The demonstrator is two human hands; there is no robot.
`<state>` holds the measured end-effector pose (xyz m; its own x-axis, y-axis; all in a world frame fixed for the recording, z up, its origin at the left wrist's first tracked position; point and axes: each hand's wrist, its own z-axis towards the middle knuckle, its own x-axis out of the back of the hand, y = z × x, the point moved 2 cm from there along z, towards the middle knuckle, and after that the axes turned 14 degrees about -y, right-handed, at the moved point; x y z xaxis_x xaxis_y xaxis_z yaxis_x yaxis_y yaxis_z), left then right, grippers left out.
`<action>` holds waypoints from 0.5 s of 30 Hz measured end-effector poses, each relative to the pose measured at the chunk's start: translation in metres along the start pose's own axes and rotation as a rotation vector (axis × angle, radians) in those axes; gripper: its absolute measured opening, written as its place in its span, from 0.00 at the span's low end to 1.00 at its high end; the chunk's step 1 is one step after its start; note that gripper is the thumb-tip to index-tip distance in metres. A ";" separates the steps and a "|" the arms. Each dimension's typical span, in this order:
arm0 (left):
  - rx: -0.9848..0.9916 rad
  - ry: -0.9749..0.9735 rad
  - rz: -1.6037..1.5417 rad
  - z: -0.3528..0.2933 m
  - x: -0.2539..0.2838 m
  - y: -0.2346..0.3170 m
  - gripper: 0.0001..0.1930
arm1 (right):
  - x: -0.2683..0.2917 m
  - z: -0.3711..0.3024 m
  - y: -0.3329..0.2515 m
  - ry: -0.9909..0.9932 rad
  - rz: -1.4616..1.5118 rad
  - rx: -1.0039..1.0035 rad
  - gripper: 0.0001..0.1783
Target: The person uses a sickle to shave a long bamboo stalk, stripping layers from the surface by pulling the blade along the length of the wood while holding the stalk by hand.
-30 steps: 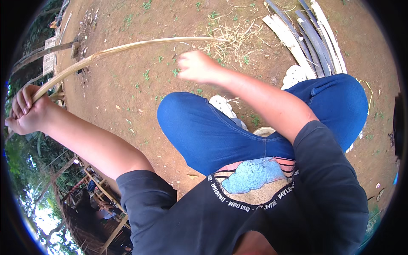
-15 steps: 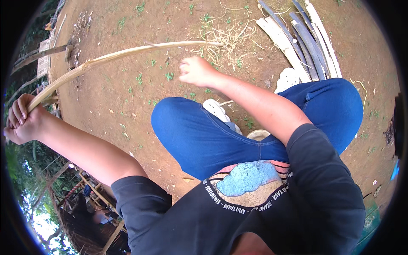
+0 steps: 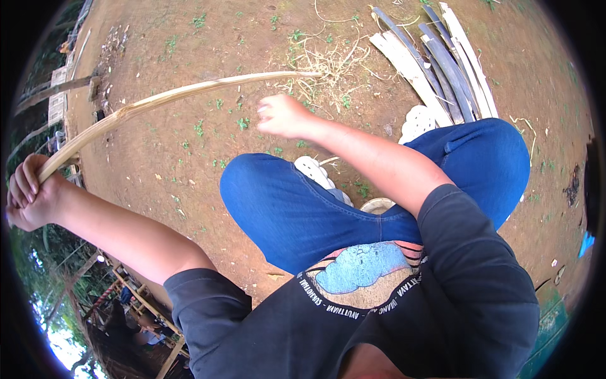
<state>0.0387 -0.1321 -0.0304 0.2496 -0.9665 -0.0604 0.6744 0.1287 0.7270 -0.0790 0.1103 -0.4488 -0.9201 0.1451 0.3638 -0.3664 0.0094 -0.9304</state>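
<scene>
At the far left my left hand (image 3: 36, 192) is closed around one end of a long, pale bamboo strip (image 3: 161, 99). The strip has a knot partway along and bows away to the right; its thin tip lies over a heap of shavings (image 3: 325, 68) in the view. Nearer the middle, my right hand (image 3: 284, 116) is just below the strip, apart from it in the picture. Its fingers are curled in and slightly blurred, and what they hold, if anything, is hidden.
Several split bamboo lengths (image 3: 448, 69), dark and pale, lie on the ground at the upper right beside a white shoe (image 3: 418, 123). Another white shoe (image 3: 314, 170) shows by my bent knee (image 3: 252, 189). Wooden poles (image 3: 57, 88) stand at the left edge.
The whole view has shifted slightly, so ground and legs sit a little differently. My left hand keeps its grip on the strip, and my right hand stays curled near it.
</scene>
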 end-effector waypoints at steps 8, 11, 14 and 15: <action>0.069 0.024 -0.012 -0.004 0.023 0.015 0.18 | 0.000 -0.040 0.119 -0.140 -0.178 -0.364 0.16; 0.041 0.061 -0.001 -0.005 0.033 0.012 0.18 | -0.009 -0.013 0.091 -0.036 -0.181 -0.235 0.14; 0.078 0.036 0.019 -0.011 0.047 0.025 0.16 | -0.004 -0.013 -0.003 -0.012 0.335 -0.222 0.11; 0.076 0.025 0.008 -0.007 0.045 0.020 0.15 | -0.005 -0.013 0.004 0.026 0.318 -0.229 0.10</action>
<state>0.0687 -0.1717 -0.0233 0.2727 -0.9595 -0.0712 0.6177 0.1178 0.7776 -0.0736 0.1224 -0.4550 -0.9779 0.2009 0.0574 -0.0207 0.1802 -0.9834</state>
